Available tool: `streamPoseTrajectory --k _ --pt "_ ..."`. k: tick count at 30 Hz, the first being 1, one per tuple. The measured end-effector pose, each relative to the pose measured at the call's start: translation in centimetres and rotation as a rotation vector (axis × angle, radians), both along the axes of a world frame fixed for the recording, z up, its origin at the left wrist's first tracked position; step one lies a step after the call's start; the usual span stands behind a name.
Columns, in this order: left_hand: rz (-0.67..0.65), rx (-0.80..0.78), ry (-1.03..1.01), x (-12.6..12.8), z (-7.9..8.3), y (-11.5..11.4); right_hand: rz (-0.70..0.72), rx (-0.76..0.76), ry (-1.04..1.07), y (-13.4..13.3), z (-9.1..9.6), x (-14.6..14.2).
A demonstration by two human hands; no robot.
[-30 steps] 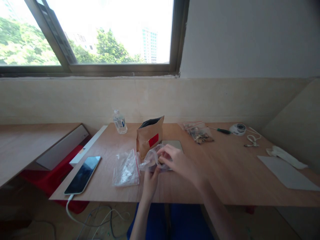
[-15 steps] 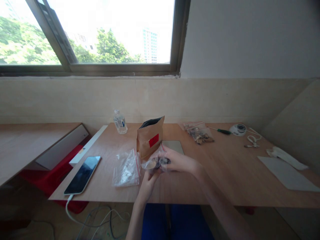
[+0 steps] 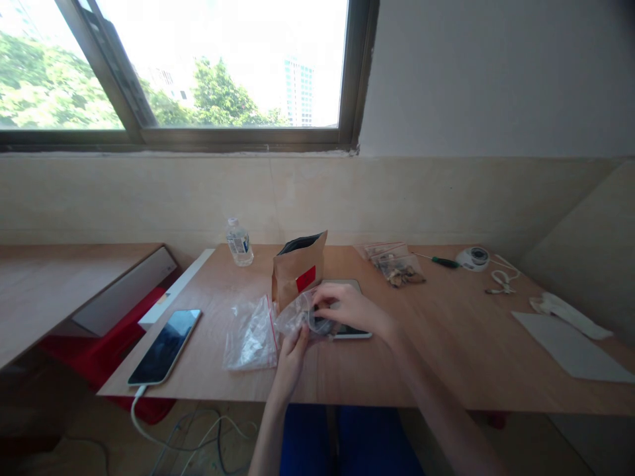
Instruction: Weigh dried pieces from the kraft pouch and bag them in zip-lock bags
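My left hand [image 3: 294, 347] is closed on the left side of a clear plastic zip bag [image 3: 294, 314], thumb on top. My right hand [image 3: 350, 307] is at the bag's right end, with its fingers bent at the mouth. Whether they pinch the plastic or something inside cannot be made out. Something dark shows near those fingertips, partly hidden. Just behind the bag, a brown kraft pouch [image 3: 294, 268] with a red label stands with its top open. Partly under my right hand lies a flat pale device [image 3: 354, 334] with a dark panel along its near edge.
Another clear zip bag [image 3: 252, 337] lies left of my hands, beside a phone [image 3: 166, 347] on a cable. A water bottle [image 3: 239, 243] stands behind. Bags of brown dried pieces [image 3: 401, 272], a green-handled screwdriver [image 3: 444, 262], a white dome camera [image 3: 473, 258] and a white sheet [image 3: 565, 344] are rightward.
My right hand has shifted slightly right and its fingers have moved to the bag's mouth. The bag has turned, and the flat device's near edge now shows.
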State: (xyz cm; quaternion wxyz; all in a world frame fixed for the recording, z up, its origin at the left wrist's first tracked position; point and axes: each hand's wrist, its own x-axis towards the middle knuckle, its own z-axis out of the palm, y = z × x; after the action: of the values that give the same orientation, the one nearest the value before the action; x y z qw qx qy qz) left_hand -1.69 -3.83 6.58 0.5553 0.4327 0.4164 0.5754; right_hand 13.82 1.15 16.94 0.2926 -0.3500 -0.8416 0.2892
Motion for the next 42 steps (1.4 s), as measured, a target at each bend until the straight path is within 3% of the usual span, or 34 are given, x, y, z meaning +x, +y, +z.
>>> streamPoseTrajectory --k 7,15,22,31,36,42 --pt "0.053 -0.012 0.045 0.4 -0.1 0.1 -0.039 0.087 -0.068 -0.8 0.6 -0.3" --pt "0.070 0.104 0.157 0.1 -0.2 0.3 0.083 0.147 -0.141 -0.9 0.3 -1.2" --pt "0.067 0.037 0.131 0.0 -0.4 0.2 0.025 0.198 -0.165 -0.7 0.6 -0.5" --pt "0.029 -0.037 -0.273 0.6 -0.5 0.5 -0.162 0.228 0.073 -0.6 1.1 0.0" --pt "0.051 -0.061 -0.323 0.9 -0.1 0.4 -0.241 0.162 0.245 0.8 1.5 -0.9" --pt "0.093 -0.073 -0.334 0.7 -0.2 0.6 -0.343 0.042 0.391 3.1 3.7 -2.0"
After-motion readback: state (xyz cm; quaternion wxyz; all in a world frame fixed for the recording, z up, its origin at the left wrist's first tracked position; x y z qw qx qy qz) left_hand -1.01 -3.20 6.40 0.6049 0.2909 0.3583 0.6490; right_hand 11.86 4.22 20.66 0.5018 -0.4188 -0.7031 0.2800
